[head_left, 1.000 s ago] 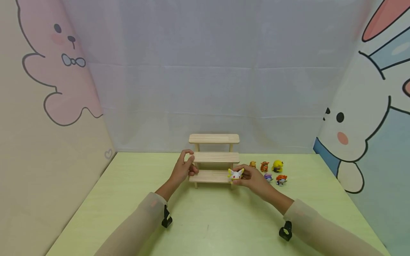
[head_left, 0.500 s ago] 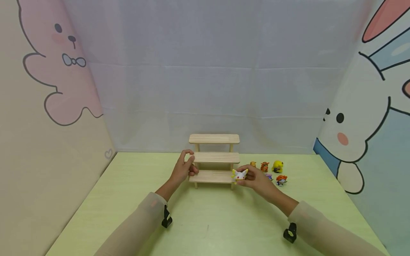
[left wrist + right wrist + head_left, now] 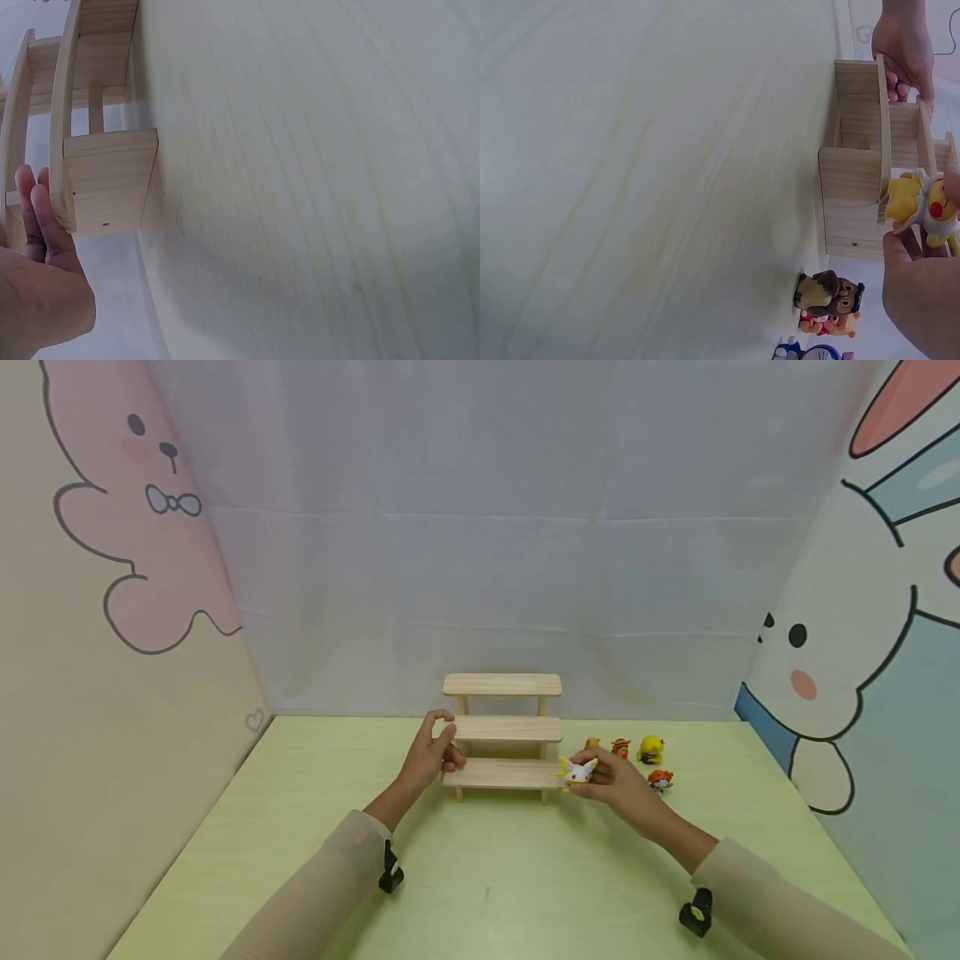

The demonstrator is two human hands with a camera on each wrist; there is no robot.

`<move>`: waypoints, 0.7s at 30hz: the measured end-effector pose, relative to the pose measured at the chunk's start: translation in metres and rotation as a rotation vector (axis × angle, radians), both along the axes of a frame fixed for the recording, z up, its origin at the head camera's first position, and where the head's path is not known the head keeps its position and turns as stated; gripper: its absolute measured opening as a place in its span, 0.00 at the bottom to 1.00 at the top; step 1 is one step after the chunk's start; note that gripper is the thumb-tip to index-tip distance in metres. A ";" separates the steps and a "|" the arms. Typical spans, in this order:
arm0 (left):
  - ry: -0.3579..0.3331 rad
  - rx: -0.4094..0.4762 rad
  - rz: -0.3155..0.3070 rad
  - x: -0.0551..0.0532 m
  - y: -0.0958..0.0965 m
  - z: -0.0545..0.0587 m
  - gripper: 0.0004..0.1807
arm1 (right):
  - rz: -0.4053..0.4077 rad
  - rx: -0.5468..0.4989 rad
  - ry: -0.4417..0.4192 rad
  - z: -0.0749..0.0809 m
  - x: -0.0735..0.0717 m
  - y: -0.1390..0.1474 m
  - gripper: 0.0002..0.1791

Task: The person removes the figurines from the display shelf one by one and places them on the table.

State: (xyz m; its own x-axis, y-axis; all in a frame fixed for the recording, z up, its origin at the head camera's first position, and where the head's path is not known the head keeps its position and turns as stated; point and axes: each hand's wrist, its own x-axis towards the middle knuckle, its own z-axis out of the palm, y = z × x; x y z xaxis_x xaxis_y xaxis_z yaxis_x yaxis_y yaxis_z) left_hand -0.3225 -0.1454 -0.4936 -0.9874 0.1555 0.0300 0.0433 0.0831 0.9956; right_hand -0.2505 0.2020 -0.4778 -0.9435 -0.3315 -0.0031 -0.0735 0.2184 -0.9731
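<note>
A three-step wooden display shelf (image 3: 504, 728) stands at the back of the table. At its left end is my left hand (image 3: 426, 758), thumb and index finger at the end of the middle board, other fingers curled by the lowest board (image 3: 64, 120). My right hand (image 3: 622, 789) pinches a small toy figurine (image 3: 578, 772), white with yellow ears. In the right wrist view the figurine (image 3: 905, 196) shows a yellow body, a red cheek and a white cape. It is held upright in the head view, overlapping the right end of the lowest board.
Right of the shelf stand several toy figurines: a yellow one (image 3: 651, 750), an orange-topped one (image 3: 660, 779) and a striped orange one (image 3: 620, 748). An owl figurine (image 3: 826, 293) shows in the right wrist view. A white cloth (image 3: 480, 568) hangs behind the table.
My right hand has moved to the right with the figurine, from in front of the lowest board to its right end. It now hides the purple figurine. My left hand has stayed put.
</note>
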 end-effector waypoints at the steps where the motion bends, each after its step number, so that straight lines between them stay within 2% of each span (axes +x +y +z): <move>1: 0.006 0.001 0.002 0.000 0.000 0.000 0.18 | -0.001 -0.005 -0.004 -0.001 0.000 0.002 0.25; 21: 0.023 -0.007 0.015 0.002 0.000 0.000 0.13 | -0.054 0.084 -0.038 -0.016 0.009 0.023 0.25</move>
